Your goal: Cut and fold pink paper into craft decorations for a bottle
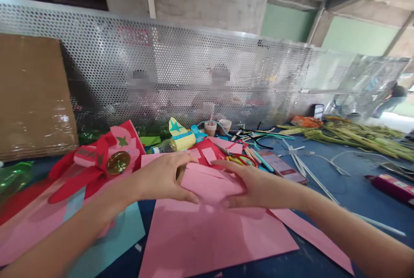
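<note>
Both my hands grip a piece of pink paper above a larger pink sheet on the blue table. My left hand curls round the paper's left edge, thumb below and fingers over the top. From the right, my right hand pinches the opposite edge. The paper between them looks bent or folded.
Red and pink paper craft with a gold disc lies at left, a teal sheet below it. Scissors, a phone, straws, cups, green stalks and a glue tube lie beyond. A perforated metal screen and cardboard stand behind.
</note>
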The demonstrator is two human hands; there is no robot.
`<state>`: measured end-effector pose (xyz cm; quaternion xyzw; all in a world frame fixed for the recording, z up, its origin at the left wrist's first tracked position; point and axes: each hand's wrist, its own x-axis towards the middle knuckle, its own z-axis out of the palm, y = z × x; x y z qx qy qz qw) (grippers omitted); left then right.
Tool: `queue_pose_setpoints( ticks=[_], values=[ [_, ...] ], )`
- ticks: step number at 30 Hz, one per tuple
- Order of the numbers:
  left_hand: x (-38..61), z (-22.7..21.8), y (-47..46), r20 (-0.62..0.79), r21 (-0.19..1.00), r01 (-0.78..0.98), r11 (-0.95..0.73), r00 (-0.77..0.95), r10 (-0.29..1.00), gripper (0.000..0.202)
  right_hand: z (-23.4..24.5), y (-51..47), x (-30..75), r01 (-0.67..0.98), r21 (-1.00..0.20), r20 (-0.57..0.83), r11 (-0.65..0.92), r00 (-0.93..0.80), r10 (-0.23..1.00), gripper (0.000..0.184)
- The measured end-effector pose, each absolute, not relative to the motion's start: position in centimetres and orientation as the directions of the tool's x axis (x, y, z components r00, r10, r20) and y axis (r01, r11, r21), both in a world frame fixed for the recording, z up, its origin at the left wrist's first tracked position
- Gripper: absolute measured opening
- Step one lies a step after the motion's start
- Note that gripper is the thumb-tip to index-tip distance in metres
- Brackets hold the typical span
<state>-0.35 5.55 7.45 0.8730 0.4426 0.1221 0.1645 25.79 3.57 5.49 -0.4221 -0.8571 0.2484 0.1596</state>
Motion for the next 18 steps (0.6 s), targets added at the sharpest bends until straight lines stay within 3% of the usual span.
queue_pose_setpoints(
  ticks=[3,5,7,10,12,15,18],
  values=[
    [-0.2,7.4,5.7,0.200,0.604,0.612,-0.511,0.504,0.840,0.090,4.4,1.5,25.4,0.655,-0.652,0.077,0.382,-0.444,0.893,0.083],
    [0.2,6.7,6.1,0.268,0.829,0.386,-0.405,0.360,0.893,0.100,3.5,0.6,25.0,0.586,-0.769,0.086,0.257,-0.304,0.949,0.084],
    [0.8,5.7,6.2,0.191,0.966,0.105,-0.234,0.313,0.930,0.098,2.5,-0.2,24.2,0.456,-0.875,0.085,0.161,-0.182,0.980,0.085],
    [1.8,4.5,5.5,0.067,0.997,-0.058,-0.044,0.495,0.866,0.079,1.0,-1.0,22.4,0.307,-0.941,0.106,0.141,-0.130,0.986,0.080],
    [2.4,4.4,4.6,0.066,0.997,-0.067,-0.035,0.544,0.836,0.066,0.0,-0.9,21.2,0.250,-0.937,0.207,0.246,-0.171,0.963,0.070],
    [3.0,4.9,3.7,0.129,0.990,-0.006,-0.143,0.472,0.872,0.058,-0.9,0.1,19.7,0.219,-0.885,0.361,0.410,-0.233,0.903,0.059],
    [3.2,5.4,3.4,0.244,0.954,0.055,-0.294,0.425,0.872,0.063,-1.5,1.3,18.7,0.153,-0.865,0.438,0.478,-0.235,0.868,0.061]
  ],
)
